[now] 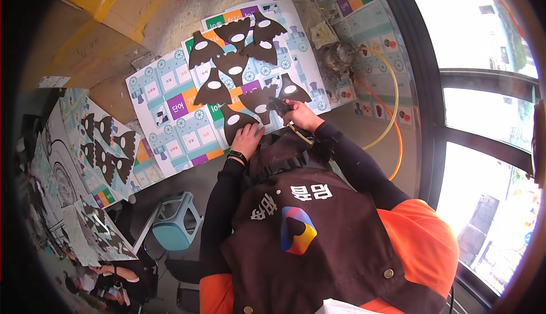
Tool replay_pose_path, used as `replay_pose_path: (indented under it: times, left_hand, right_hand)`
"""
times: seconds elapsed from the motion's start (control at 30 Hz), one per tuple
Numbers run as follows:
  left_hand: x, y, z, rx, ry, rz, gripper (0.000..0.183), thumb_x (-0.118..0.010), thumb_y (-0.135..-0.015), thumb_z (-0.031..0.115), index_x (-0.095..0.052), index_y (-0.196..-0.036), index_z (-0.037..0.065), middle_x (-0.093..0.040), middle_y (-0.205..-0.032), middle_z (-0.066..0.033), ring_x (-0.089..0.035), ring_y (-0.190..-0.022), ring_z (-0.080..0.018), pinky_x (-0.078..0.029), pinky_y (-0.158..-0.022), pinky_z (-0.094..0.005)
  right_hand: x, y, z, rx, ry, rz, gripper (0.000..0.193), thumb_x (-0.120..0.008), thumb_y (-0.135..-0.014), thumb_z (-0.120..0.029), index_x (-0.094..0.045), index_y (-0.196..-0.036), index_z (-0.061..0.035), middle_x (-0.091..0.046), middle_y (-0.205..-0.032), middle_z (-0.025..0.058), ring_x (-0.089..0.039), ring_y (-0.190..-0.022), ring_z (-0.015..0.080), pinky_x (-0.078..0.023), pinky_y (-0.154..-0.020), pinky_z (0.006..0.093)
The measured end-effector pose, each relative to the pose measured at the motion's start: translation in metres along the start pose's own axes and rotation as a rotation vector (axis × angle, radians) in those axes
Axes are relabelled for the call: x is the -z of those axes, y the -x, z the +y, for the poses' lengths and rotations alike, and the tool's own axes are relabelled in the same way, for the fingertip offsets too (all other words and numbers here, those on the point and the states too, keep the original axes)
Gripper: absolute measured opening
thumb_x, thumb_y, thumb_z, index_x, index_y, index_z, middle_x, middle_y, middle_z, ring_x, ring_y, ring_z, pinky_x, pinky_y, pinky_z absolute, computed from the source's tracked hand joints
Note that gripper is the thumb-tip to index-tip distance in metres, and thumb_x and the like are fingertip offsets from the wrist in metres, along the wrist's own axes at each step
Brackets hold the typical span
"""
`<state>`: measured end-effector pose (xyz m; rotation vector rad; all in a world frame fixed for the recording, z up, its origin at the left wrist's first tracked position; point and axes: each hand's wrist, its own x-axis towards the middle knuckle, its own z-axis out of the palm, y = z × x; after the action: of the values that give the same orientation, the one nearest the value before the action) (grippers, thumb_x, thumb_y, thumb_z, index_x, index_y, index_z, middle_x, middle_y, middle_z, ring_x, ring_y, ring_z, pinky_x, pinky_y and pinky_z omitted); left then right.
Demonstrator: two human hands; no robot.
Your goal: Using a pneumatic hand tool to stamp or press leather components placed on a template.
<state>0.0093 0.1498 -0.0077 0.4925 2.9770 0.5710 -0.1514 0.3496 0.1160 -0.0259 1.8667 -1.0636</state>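
Several dark brown, flared cut pieces [230, 66], each with a pale oval, are spread over printed paper sheets. My left hand [246, 142] lies with its fingers stretched out on the lower edge of the nearest piece [236, 122]. In my right hand [305, 117] is a dark spray gun [280, 107], partly hidden by my fingers. A yellowish hose [300, 134] shows just below that hand. The gun's front is over or beside another brown piece [260, 108]; its exact contact is too small to tell.
Large cardboard boxes [114, 7] stand at the far left. A blue-green stool [176, 223] is at lower left, near another sheet-covered surface with brown pieces [105, 149]. Yellow and orange hoses [396, 98] loop at right, beside the window frame [438, 132]. Another person [116, 282] is at lower left.
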Motion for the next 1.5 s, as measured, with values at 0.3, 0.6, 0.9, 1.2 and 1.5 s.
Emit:
replay_pose_path:
  times: [0.3,0.6,0.9,1.2,1.5]
  left_hand:
    - [-0.005,-0.015,-0.005,0.003,-0.137,-0.055,0.046,-0.054,-0.087,0.016,-0.057,-0.132,0.021,-0.054,-0.123,-0.0034,-0.051,-0.114,-0.0209,-0.043,-0.078,-0.0359]
    - [-0.002,-0.013,-0.001,0.012,-0.117,-0.032,0.046,-0.053,-0.088,0.015,-0.056,-0.133,0.020,-0.053,-0.125,-0.0031,-0.050,-0.115,-0.0209,-0.043,-0.080,-0.0365]
    - [-0.004,-0.011,0.000,0.035,-0.104,-0.042,0.047,-0.053,-0.087,0.015,-0.056,-0.134,0.019,-0.053,-0.127,-0.0034,-0.050,-0.117,-0.0215,-0.043,-0.083,-0.0370]
    - [0.000,-0.011,0.006,0.046,-0.116,-0.041,0.049,-0.054,-0.087,0.014,-0.054,-0.135,0.019,-0.052,-0.128,-0.0042,-0.049,-0.119,-0.0225,-0.043,-0.085,-0.0374]
    - [0.002,-0.009,0.007,0.058,-0.102,-0.061,0.048,-0.053,-0.088,0.014,-0.055,-0.135,0.019,-0.052,-0.128,-0.0046,-0.049,-0.120,-0.0224,-0.043,-0.086,-0.0372]
  right_hand:
    - [-0.021,-0.024,0.005,0.144,0.176,0.129,0.022,-0.058,-0.083,-0.018,-0.061,-0.096,0.0000,-0.065,-0.075,0.0169,-0.064,-0.067,0.0313,-0.050,-0.063,0.0414]
    - [-0.022,-0.029,0.010,0.099,0.264,0.027,0.025,-0.060,-0.082,-0.021,-0.063,-0.079,0.0031,-0.065,-0.070,0.0184,-0.066,-0.067,0.0326,-0.049,-0.064,0.0432]
    - [-0.010,-0.016,0.018,-0.017,0.173,0.002,0.022,-0.060,-0.081,-0.018,-0.060,-0.078,0.0037,-0.063,-0.066,0.0154,-0.063,-0.060,0.0266,-0.049,-0.059,0.0382]
    - [-0.007,-0.015,0.015,0.119,0.183,0.197,0.020,-0.060,-0.079,-0.016,-0.060,-0.089,0.0017,-0.065,-0.072,0.0173,-0.065,-0.066,0.0304,-0.050,-0.064,0.0413]
    - [-0.009,-0.010,0.021,0.136,0.112,0.183,0.017,-0.058,-0.079,-0.013,-0.061,-0.089,0.0002,-0.064,-0.071,0.0147,-0.063,-0.064,0.0274,-0.049,-0.064,0.0386]
